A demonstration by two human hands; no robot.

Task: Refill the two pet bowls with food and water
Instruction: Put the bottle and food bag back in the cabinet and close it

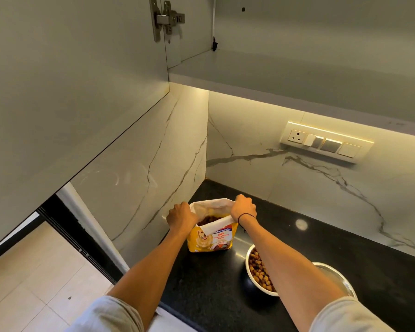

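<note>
A pale grey wall cupboard is being shown with its door swung open at the left, above a white marble-veined splashback. A black speckled stone worktop is being occupied, in its far left corner, by a yellow dog-food bag with a white lining, which is standing upright near the two walls. The bag's mouth is being held spread, and brown kibble is being shown inside it. The left edge of the mouth is being gripped by the left hand, fingers curled tight round the folded rim. The right edge is being gripped likewise by the right hand, a thin dark band being worn at its wrist. Near and to the right of the bag, a round steel bowl filled with brown kibble is being partly hidden by the right forearm. Just beside it, further right, a second round steel bowl is being shown; its contents cannot be told. On the far wall a cream switch plate with a socket is being lit from above.
</note>
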